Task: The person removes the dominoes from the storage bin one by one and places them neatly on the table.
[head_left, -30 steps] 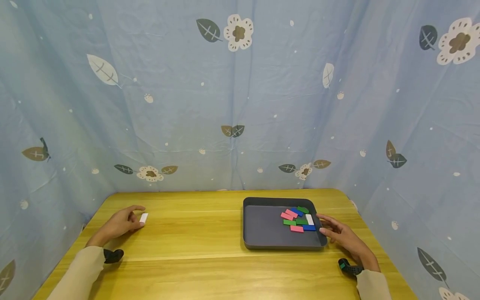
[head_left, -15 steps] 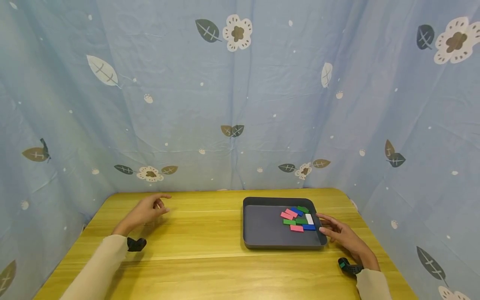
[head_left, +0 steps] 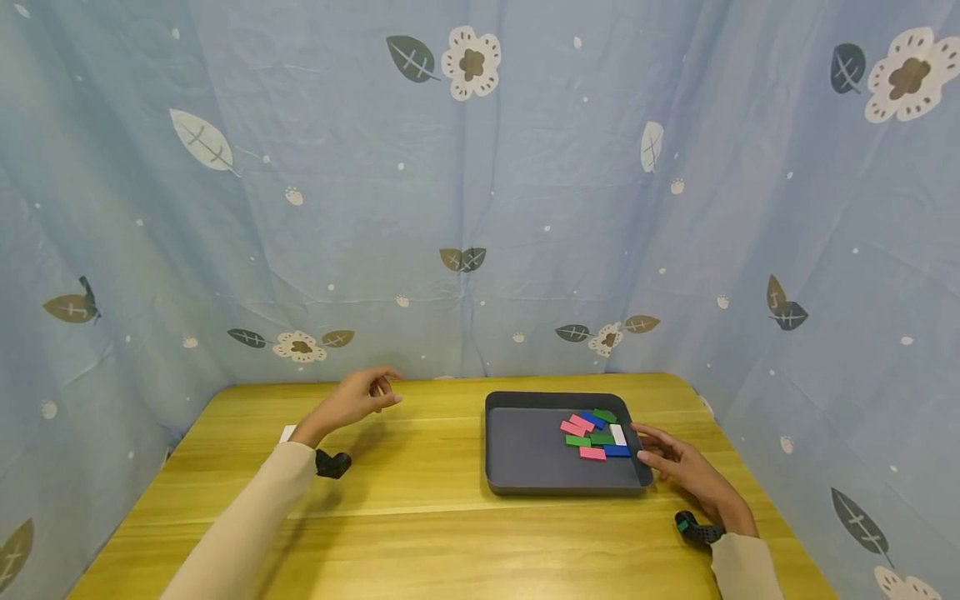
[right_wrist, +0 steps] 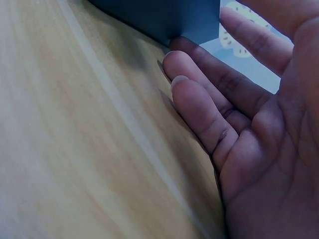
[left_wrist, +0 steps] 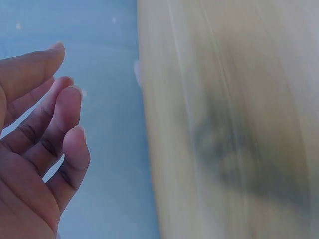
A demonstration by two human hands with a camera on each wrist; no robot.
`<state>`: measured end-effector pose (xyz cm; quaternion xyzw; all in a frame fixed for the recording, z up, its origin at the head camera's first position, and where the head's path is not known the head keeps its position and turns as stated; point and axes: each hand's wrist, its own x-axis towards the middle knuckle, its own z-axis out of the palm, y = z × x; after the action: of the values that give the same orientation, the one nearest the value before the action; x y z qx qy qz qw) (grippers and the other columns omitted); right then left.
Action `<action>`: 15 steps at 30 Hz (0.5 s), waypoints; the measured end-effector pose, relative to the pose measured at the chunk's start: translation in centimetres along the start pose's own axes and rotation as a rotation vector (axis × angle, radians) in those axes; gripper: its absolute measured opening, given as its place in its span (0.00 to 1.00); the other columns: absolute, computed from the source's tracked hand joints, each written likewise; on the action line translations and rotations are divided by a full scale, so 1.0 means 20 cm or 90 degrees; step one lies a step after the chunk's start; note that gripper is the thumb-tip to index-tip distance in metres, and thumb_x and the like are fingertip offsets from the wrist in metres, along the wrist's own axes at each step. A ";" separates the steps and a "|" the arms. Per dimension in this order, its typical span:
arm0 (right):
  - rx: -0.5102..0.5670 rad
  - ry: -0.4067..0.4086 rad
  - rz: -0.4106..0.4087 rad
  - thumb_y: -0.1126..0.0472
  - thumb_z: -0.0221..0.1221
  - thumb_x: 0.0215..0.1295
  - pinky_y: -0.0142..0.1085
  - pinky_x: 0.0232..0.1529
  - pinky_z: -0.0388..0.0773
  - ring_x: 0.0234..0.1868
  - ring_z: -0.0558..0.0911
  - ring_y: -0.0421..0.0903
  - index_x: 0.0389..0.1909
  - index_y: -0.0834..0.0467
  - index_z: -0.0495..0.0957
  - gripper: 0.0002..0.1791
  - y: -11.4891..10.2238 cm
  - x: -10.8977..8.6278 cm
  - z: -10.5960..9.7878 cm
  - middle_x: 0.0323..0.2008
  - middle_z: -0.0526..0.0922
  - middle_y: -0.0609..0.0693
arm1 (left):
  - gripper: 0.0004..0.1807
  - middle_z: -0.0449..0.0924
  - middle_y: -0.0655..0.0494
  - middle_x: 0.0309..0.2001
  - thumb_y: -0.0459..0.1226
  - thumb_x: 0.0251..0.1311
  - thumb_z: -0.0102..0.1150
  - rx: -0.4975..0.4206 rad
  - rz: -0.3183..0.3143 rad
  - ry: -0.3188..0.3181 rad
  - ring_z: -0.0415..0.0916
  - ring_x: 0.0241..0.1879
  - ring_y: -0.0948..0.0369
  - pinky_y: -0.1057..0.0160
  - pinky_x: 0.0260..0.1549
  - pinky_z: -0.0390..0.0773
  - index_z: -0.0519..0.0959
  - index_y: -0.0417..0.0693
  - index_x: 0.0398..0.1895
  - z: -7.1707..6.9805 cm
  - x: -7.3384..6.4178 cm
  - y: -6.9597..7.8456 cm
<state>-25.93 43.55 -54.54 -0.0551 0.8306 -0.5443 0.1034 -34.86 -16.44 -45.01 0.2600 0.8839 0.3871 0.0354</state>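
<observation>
My left hand point(head_left: 349, 405) hovers over the back left of the wooden table, its fingers loosely bent and nothing between them. The left wrist view shows the same bare fingers point(left_wrist: 67, 112), apart from the tabletop. Behind that wrist, a small white block point(head_left: 288, 432) lies on the table, partly covered by the forearm. At the right side of a dark grey tray point(head_left: 525, 485), my right hand point(head_left: 686, 472) rests with thumb and index finger at the rim. Its other fingers point(right_wrist: 199, 107) lie low beside the tray's outer wall, relaxed, in the right wrist view.
Several flat pink, green and blue blocks and one white block point(head_left: 617, 434) lie in the right half of the tray. A blue patterned curtain point(head_left: 420, 208) hangs around the table's point(head_left: 420, 542) back and sides.
The left hand has let go of the white block, risen, and moved right and toward the back. The right hand and the tray have stayed in place.
</observation>
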 end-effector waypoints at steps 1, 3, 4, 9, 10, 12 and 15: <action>0.000 0.000 0.001 0.50 0.60 0.76 0.45 0.43 0.80 0.60 0.76 0.58 0.78 0.46 0.63 0.33 0.00 0.00 0.00 0.71 0.67 0.65 | 0.21 0.82 0.47 0.39 0.39 0.72 0.63 -0.004 0.010 -0.005 0.79 0.31 0.50 0.54 0.29 0.80 0.77 0.45 0.65 0.02 0.02 0.02; 0.000 0.001 0.002 0.50 0.60 0.76 0.45 0.43 0.80 0.60 0.76 0.58 0.79 0.46 0.63 0.33 0.00 0.00 0.00 0.71 0.67 0.65 | 0.21 0.83 0.47 0.39 0.39 0.72 0.64 -0.006 0.030 -0.012 0.79 0.29 0.55 0.53 0.29 0.80 0.77 0.45 0.65 0.05 0.06 0.06; 0.001 0.002 0.002 0.50 0.60 0.76 0.45 0.43 0.80 0.60 0.75 0.58 0.79 0.46 0.63 0.33 0.00 0.00 0.00 0.71 0.67 0.65 | 0.20 0.83 0.48 0.39 0.39 0.72 0.64 -0.008 0.040 -0.016 0.79 0.29 0.56 0.54 0.29 0.80 0.78 0.45 0.64 0.07 0.08 0.07; -0.002 0.009 -0.002 0.50 0.60 0.76 0.44 0.43 0.81 0.60 0.75 0.58 0.79 0.46 0.63 0.33 0.01 0.00 0.01 0.71 0.67 0.65 | 0.20 0.83 0.53 0.37 0.40 0.71 0.64 0.005 0.083 -0.036 0.78 0.27 0.59 0.58 0.28 0.80 0.79 0.47 0.63 0.16 0.20 0.17; -0.004 0.010 -0.004 0.50 0.60 0.76 0.44 0.43 0.81 0.61 0.75 0.58 0.79 0.46 0.63 0.33 0.01 0.00 0.01 0.71 0.67 0.65 | 0.20 0.83 0.54 0.37 0.40 0.71 0.64 0.009 0.087 -0.040 0.79 0.27 0.59 0.58 0.29 0.80 0.79 0.48 0.63 0.18 0.22 0.19; -0.005 0.012 -0.005 0.50 0.60 0.76 0.44 0.43 0.81 0.60 0.75 0.58 0.78 0.46 0.63 0.33 0.01 0.00 0.01 0.71 0.67 0.64 | 0.19 0.82 0.58 0.36 0.41 0.71 0.65 0.012 0.092 -0.045 0.79 0.27 0.59 0.58 0.29 0.80 0.79 0.49 0.63 0.22 0.26 0.23; -0.007 0.013 -0.008 0.51 0.61 0.76 0.44 0.42 0.80 0.59 0.75 0.58 0.78 0.46 0.64 0.33 0.00 0.00 0.01 0.70 0.68 0.64 | 0.19 0.82 0.58 0.36 0.41 0.71 0.64 0.007 0.100 -0.057 0.79 0.27 0.60 0.59 0.29 0.80 0.80 0.50 0.63 0.27 0.31 0.29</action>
<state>-25.84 43.31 -54.56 -0.0555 0.8342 -0.5410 0.0911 -36.22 -6.60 -43.81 0.3459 0.8605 0.3716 0.0424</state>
